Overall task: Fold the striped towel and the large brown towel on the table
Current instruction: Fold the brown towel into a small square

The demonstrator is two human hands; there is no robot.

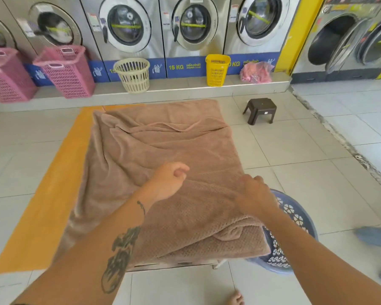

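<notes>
Brown towel (154, 150) partly hides the blue basket (295, 212).

Waffle-textured cloth brown towel (163, 146), glossy floor tiles (295, 139)

"15 KG" stood in yellow on the blue band (180, 67) along the foot of the washing machines (191, 25), between the cream basket (133, 74) and the yellow basket (217, 70). Small yellow script followed it (too fine to read). Right of the yellow basket the band read "0 KG", its leading digit hidden behind the basket's rim. At the cream basket's left edge a yellow "1" showed, the rest covered. Stickers on the machine fronts and a white label on the brown stool (261, 110) were illegible.
</notes>
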